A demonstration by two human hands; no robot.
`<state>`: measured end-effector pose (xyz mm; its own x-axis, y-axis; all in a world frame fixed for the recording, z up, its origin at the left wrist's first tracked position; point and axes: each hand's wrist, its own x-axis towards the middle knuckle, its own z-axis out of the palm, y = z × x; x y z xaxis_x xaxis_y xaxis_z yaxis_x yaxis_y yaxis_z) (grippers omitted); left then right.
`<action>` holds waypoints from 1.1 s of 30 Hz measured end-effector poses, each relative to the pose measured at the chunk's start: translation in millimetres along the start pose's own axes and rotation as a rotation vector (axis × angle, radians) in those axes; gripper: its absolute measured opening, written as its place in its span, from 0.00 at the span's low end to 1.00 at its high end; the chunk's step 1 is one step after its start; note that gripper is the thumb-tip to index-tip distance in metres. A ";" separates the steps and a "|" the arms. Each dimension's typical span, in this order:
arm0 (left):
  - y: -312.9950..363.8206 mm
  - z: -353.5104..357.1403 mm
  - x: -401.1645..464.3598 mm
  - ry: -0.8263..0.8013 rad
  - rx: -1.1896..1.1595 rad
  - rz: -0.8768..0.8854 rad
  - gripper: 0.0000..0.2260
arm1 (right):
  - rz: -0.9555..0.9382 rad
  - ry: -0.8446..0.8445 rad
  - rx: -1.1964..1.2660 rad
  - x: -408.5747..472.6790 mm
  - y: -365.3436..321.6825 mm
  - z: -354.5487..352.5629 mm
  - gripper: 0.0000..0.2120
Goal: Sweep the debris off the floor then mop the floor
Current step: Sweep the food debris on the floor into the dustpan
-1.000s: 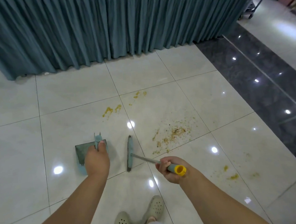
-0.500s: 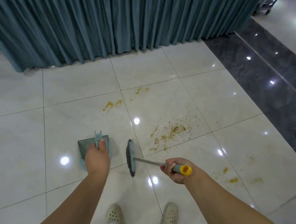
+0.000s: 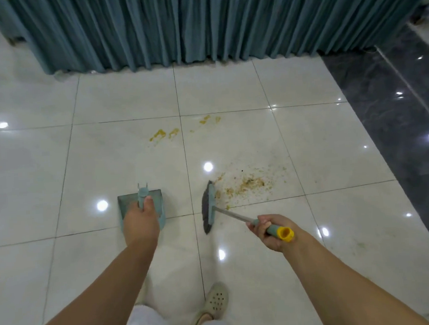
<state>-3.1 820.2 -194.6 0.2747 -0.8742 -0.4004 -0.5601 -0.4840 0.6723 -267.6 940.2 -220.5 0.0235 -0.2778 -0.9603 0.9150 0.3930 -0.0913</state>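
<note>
Sweeping stage: right hand (image 3: 269, 230) clenches the broom (image 3: 209, 208) beside the debris (image 3: 246, 185), left hand (image 3: 141, 220) grips the dustpan (image 3: 157, 194); next, brush crumbs panward.

We have a single view, a wide-angle camera worn on the head, looking forward and steeply down along both outstretched arms. It takes in our own trouser legs and one shoe (image 3: 216, 301) at the bottom edge, so the pale tiled floor (image 3: 229, 91) lies straight below us. The left hand (image 3: 141, 220) and right hand (image 3: 271, 233) sit near the middle of the picture, close to the lens. Farther ahead the view reaches a pleated teal curtain (image 3: 200, 22) along the top edge, and a dark floor strip (image 3: 394, 116) runs down the right side. Straight lines bow toward the edges, as a wide lens gives
</note>
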 end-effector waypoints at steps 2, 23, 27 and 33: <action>-3.4 1.3 -11.5 0.028 -0.001 0.004 0.19 | -0.004 0.007 -0.042 -0.4 -5.6 -10.1 0.12; -48.7 -60.0 -40.8 0.037 -0.078 0.039 0.20 | 0.278 -0.069 -0.079 -23.2 106.3 -11.6 0.09; -63.6 -71.2 -43.2 0.030 -0.083 0.053 0.19 | 0.253 -0.013 -0.083 -28.0 123.3 -18.9 0.08; -74.2 -76.8 -52.2 -0.008 -0.100 0.028 0.18 | 0.137 0.043 -0.103 -42.0 114.4 -38.6 0.07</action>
<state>84.1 898.7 -175.8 0.2538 -0.8874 -0.3849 -0.4866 -0.4610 0.7421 -179.5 1030.6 -200.7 0.1259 -0.1785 -0.9758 0.8583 0.5129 0.0169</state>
